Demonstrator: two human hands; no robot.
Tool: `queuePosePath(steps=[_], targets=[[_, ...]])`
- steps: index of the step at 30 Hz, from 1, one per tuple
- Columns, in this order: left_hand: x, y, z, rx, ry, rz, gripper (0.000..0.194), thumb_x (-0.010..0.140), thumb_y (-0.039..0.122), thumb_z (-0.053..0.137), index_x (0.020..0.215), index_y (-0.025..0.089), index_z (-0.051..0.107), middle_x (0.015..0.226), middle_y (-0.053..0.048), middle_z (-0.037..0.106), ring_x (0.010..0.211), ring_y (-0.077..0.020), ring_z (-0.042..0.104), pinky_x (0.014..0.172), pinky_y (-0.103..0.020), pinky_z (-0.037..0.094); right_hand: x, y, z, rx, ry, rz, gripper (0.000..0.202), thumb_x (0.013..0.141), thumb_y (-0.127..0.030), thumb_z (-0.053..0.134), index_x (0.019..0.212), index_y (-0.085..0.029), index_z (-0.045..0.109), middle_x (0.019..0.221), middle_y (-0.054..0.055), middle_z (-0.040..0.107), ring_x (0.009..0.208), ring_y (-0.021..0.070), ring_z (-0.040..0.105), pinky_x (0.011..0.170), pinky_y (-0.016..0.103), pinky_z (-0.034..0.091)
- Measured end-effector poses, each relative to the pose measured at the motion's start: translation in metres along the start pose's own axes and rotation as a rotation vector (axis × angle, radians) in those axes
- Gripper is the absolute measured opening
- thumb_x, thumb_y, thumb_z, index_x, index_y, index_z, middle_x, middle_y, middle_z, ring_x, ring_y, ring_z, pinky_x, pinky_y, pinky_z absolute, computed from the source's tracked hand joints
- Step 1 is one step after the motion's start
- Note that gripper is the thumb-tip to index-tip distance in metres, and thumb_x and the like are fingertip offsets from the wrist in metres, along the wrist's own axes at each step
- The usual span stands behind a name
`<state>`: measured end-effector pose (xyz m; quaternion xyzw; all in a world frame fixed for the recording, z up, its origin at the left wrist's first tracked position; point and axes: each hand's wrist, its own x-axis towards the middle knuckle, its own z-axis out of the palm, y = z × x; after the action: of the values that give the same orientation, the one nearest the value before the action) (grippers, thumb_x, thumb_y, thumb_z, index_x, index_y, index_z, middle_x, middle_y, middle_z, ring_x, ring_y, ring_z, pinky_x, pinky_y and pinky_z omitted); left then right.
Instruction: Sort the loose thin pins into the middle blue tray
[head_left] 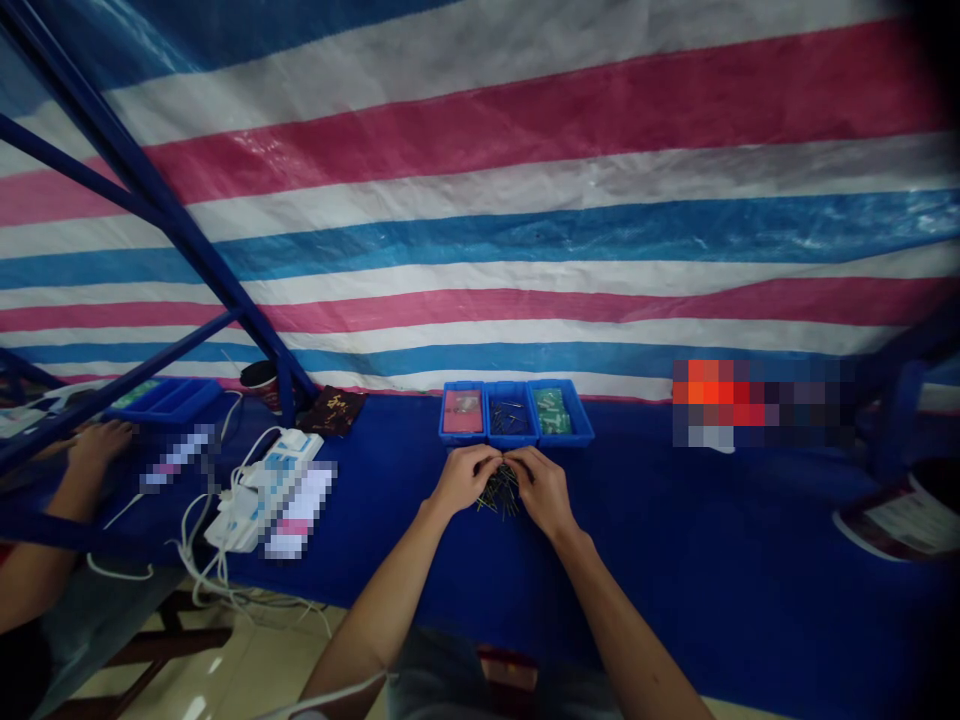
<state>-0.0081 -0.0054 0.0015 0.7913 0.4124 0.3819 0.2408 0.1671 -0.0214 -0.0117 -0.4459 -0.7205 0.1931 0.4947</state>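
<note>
The loose pile of thin, straight, yellowish and dark pieces point(501, 494) lies on the blue desk point(645, 580), between and partly under the left hand point(463, 478) and right hand point(541, 487), in front of three joined blue plastic bins point(512, 441). Their long axes cross; several near ends point toward the person, others slant sideways. Both hands' fingers curl inward, fingertips nearly meeting; whether they pinch a piece is too small to tell.
</note>
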Motion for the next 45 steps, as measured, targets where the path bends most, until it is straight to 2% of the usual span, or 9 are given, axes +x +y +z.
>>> queuePosePath(steps=[15, 24, 26, 28, 31, 37, 45], targets=[[-0.0005, 0.0009, -0.0003, -0.004, 0.007, 0.014, 0.025, 0.098, 0.028, 0.052, 0.092, 0.016, 0.073, 0.080, -0.005, 0.070, 0.072, -0.0151, 0.063, 0.072, -0.025, 0.047, -0.0012, -0.0023, -0.0014, -0.133, -0.042, 0.019, 0.027, 0.102, -0.032, 0.043, 0.089, -0.022, 0.064, 0.083, 0.004, 0.065, 0.075, 0.0173, 0.063, 0.071, 0.026, 0.044], [-0.0005, 0.0012, -0.0007, 0.015, -0.016, 0.020, 0.026, 0.098, 0.029, 0.052, 0.094, 0.017, 0.074, 0.083, -0.005, 0.071, 0.073, -0.0154, 0.063, 0.071, -0.025, 0.047, -0.0011, 0.0047, 0.0042, -0.189, -0.062, 0.088, 0.042, 0.104, -0.040, 0.037, 0.070, -0.022, 0.052, 0.063, 0.000, 0.057, 0.057, 0.0144, 0.052, 0.059, 0.025, 0.035], [-0.0007, -0.0001, -0.0001, 0.024, -0.008, 0.006, 0.026, 0.098, 0.030, 0.052, 0.092, 0.017, 0.073, 0.079, -0.005, 0.070, 0.070, -0.0149, 0.062, 0.069, -0.024, 0.046, -0.0010, 0.0042, 0.0026, -0.144, -0.071, 0.090, 0.039, 0.103, -0.041, 0.039, 0.074, -0.021, 0.057, 0.068, 0.001, 0.061, 0.061, 0.0152, 0.056, 0.061, 0.025, 0.038], [-0.0007, -0.0018, 0.0007, 0.032, 0.004, -0.007, 0.025, 0.098, 0.030, 0.052, 0.093, 0.016, 0.072, 0.078, -0.004, 0.069, 0.068, -0.0145, 0.061, 0.068, -0.024, 0.045, -0.0011, 0.0025, 0.0010, -0.088, -0.079, 0.087, 0.031, 0.102, -0.041, 0.042, 0.088, -0.022, 0.062, 0.079, 0.003, 0.067, 0.068, 0.0163, 0.061, 0.065, 0.025, 0.042], [-0.0004, -0.0032, 0.0016, 0.035, 0.011, -0.016, 0.026, 0.098, 0.031, 0.051, 0.094, 0.016, 0.071, 0.079, -0.004, 0.069, 0.069, -0.0146, 0.061, 0.068, -0.024, 0.044, -0.0010, -0.0002, -0.0004, -0.040, -0.062, 0.084, 0.023, 0.099, -0.038, 0.049, 0.107, -0.022, 0.063, 0.088, 0.003, 0.069, 0.072, 0.0171, 0.063, 0.069, 0.027, 0.046], [0.0001, -0.0007, 0.0004, 0.015, -0.003, -0.028, 0.026, 0.098, 0.030, 0.051, 0.090, 0.016, 0.070, 0.075, -0.004, 0.069, 0.065, -0.0138, 0.060, 0.066, -0.023, 0.044, 0.0017, -0.0030, -0.0024, -0.028, -0.025, 0.039, 0.025, 0.100, -0.030, 0.044, 0.092, -0.023, 0.066, 0.087, 0.005, 0.067, 0.080, 0.0192, 0.064, 0.075, 0.029, 0.048], [0.0003, 0.0009, -0.0002, 0.021, 0.002, -0.025, 0.023, 0.097, 0.028, 0.052, 0.092, 0.016, 0.071, 0.077, -0.004, 0.069, 0.067, -0.0137, 0.061, 0.066, -0.023, 0.044, 0.0014, -0.0012, -0.0018, -0.056, -0.026, 0.050, 0.023, 0.100, -0.030, 0.044, 0.092, -0.023, 0.064, 0.087, 0.004, 0.065, 0.080, 0.0190, 0.063, 0.076, 0.029, 0.047]])
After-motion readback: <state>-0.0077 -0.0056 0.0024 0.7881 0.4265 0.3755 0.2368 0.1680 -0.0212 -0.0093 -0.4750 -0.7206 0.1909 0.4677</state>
